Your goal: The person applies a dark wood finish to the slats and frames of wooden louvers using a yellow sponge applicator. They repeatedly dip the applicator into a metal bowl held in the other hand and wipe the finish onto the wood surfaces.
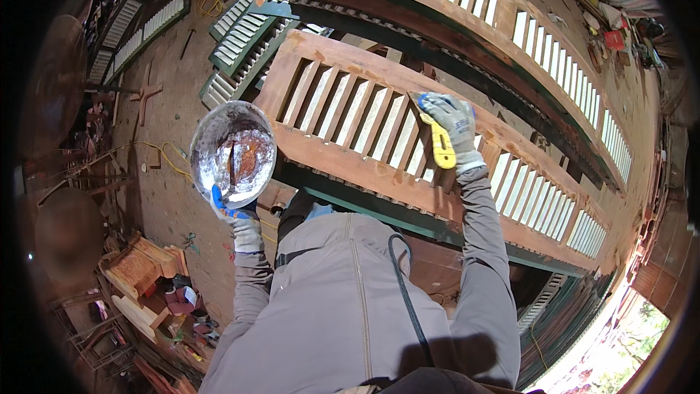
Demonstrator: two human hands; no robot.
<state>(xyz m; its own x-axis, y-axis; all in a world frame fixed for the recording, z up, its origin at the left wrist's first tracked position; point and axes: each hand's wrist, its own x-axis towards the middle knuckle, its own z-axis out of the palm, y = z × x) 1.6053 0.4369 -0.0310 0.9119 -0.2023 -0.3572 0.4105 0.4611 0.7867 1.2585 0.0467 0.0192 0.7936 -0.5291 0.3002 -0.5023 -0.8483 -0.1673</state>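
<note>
Head view, left hand [246, 232]: gloved, gripping the near edge of a metal bowl [203, 152]
Bowl's contents: reddish-brown paste [251, 155]
Head view, right hand [450, 118]: gloved, closed around a yellow-handled tool [440, 147]; blade contact unclear
Louvered panel [357, 163]: beneath the right hand, just right of the bowl, ahead of the person's torso [343, 299]

The bowl [206, 155] is shiny metal, smeared brown inside; the scraper [440, 149] has a smooth plastic handle; the shutter [364, 165] is matt wood, the gloves [458, 122] cloth.
</note>
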